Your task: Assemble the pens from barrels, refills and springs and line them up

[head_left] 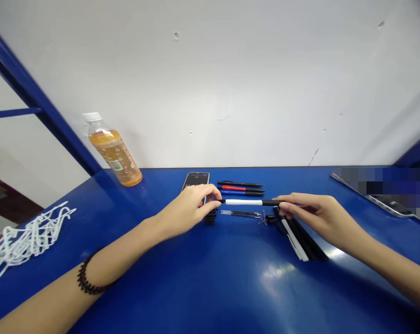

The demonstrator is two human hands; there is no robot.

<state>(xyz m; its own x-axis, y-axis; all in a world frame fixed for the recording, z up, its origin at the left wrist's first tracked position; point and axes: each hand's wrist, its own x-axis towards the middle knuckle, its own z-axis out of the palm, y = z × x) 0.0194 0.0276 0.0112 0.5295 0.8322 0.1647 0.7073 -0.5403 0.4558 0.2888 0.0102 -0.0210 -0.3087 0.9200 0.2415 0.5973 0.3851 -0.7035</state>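
Between my two hands a white pen (244, 202) with a black grip is held level above the blue table. My left hand (192, 204) pinches its dark left end, and my right hand (307, 211) pinches the black end at the right. Just below the pen lie several thin refills (240, 214) and small springs (262, 218). Under my right hand rests a pile of black and white pen barrels (296, 239). Small black parts (210, 217) sit beside my left fingertips. Behind the pen, black, red and blue pens (243, 189) lie in a row.
A phone (197, 178) lies partly behind my left hand. At the back left stands a bottle of orange drink (114, 155). White plastic strips (25, 239) are heaped at the left edge. A silver-edged item (387, 206), partly blurred out, lies at the right. A white wall (245, 93) borders the table (203, 287).
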